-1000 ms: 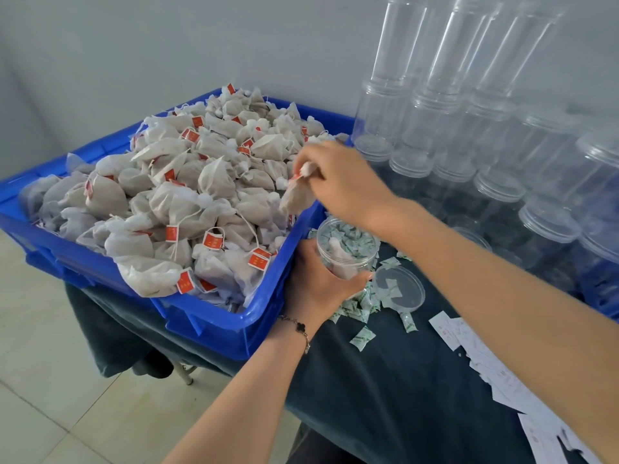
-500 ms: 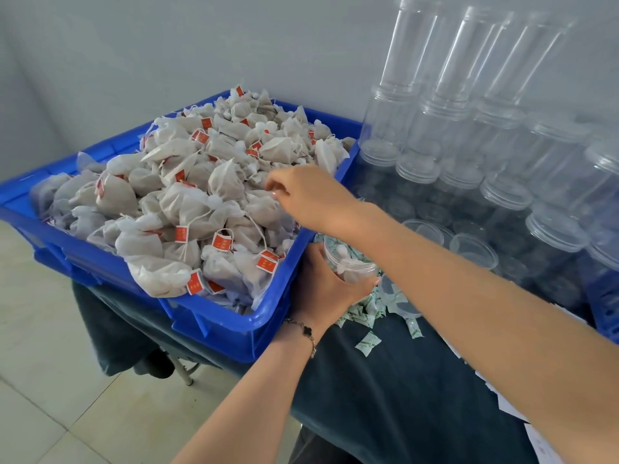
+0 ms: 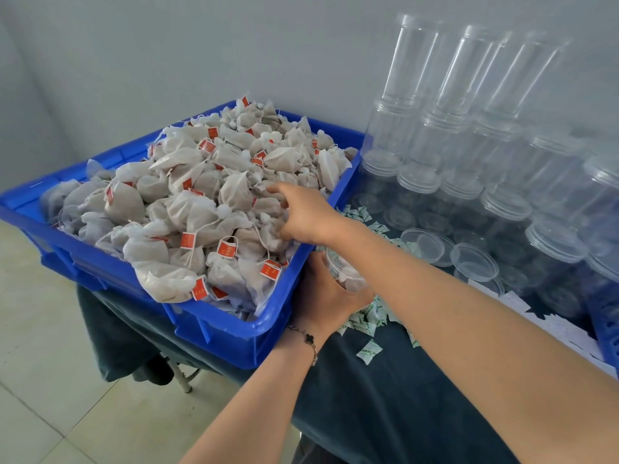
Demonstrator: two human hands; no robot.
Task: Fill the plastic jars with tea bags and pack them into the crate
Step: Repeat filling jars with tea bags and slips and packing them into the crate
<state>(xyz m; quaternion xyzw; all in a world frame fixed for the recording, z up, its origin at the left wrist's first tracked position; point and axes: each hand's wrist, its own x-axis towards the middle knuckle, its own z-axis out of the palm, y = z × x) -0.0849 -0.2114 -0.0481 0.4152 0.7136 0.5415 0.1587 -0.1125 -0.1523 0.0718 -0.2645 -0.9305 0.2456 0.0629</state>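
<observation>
Pale grey wall and beige floor tiles frame a worktable draped in dark cloth (image 3: 385, 396), seen from my head camera. At ten o'clock on the table, a blue tray (image 3: 234, 333) sits heaped with white tea bags (image 3: 187, 209) carrying red tags. My right hand (image 3: 301, 212) reaches across into the pile near the tray's right wall, index finger stretched forward and the other fingers curled down among the bags; whether they are pinching one I cannot tell, since the bags hide the fingertips. My left hand (image 3: 325, 296), a bracelet (image 3: 306, 339) at the wrist, is wrapped around a small clear plastic jar (image 3: 345, 272) held just beside the tray's near right corner, under my right forearm; a few tea bags show through its wall. Small green-and-white sachets (image 3: 368, 353) lie scattered on the cloth around that hand. At one to three o'clock, empty clear jars (image 3: 418, 175) stand stacked in rows against the wall, some with lids on, with loose clear lids (image 3: 474, 264) lying before them. White paper slips (image 3: 549, 326) spread along the cloth at three o'clock, beside the edge of a blue crate (image 3: 608, 333) at the frame's right border.
</observation>
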